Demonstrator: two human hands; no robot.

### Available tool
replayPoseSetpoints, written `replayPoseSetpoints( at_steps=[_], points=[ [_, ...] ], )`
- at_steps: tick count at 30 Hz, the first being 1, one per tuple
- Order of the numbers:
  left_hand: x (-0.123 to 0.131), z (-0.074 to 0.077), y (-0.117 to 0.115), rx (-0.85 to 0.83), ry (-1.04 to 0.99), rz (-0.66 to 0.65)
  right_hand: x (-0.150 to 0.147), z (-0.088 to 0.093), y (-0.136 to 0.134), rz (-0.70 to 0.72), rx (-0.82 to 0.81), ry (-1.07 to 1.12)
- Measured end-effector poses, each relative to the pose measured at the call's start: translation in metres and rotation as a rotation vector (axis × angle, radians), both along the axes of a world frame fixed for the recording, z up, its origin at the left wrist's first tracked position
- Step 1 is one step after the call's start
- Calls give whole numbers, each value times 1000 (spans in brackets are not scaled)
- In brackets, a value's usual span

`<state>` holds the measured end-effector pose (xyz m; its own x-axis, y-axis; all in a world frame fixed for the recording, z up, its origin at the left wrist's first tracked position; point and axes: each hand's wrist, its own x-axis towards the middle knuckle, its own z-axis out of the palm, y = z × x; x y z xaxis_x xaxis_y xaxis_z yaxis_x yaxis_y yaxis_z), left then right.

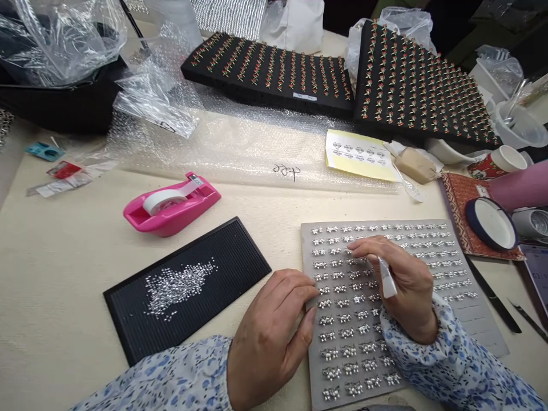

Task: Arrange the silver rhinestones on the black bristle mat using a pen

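A grey foam board point(475, 319) lies at the right, set with rows of small silvery flower-shaped pieces, apparently rings point(353, 388). My left hand point(274, 337) rests at the board's left edge, fingertips touching it and thumb apart from the fingers. Over the upper rows, my right hand point(398, 279) is closed around a thin tool with a white wrapped end point(387, 278); its tip is hidden by the fingers. Left of my hands, a black ribbed tray point(231, 245) carries a scatter of tiny shiny stones point(180, 288).
A pink tape dispenser point(180, 208) stands beyond the tray. Behind it lie bubble wrap point(257, 154) and a barcode label sheet point(359, 154). Black foam boards point(274, 94) with red-and-green pieces stand at the back. At right are a dark-rimmed round lid point(491, 222) and tweezers point(528, 319).
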<state>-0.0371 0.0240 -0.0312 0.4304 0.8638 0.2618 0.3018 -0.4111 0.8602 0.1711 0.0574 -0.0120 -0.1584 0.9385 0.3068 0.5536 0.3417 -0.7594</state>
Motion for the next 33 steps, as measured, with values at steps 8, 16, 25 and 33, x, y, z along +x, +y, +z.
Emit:
replayPoseSetpoints(
  at_steps=[8,16,25,33],
  points=[
    [1,0,0,-3,3,-3,0,2,-1,-7,9,7],
    [1,0,2,1,-3,-6,-1,2,1,30,-5,2],
    [1,0,0,-9,0,-9,-1,4,-1,-1,32,-1],
    [1,-2,0,-2,-2,-9,0,3,0,13,16,-4]
  ],
)
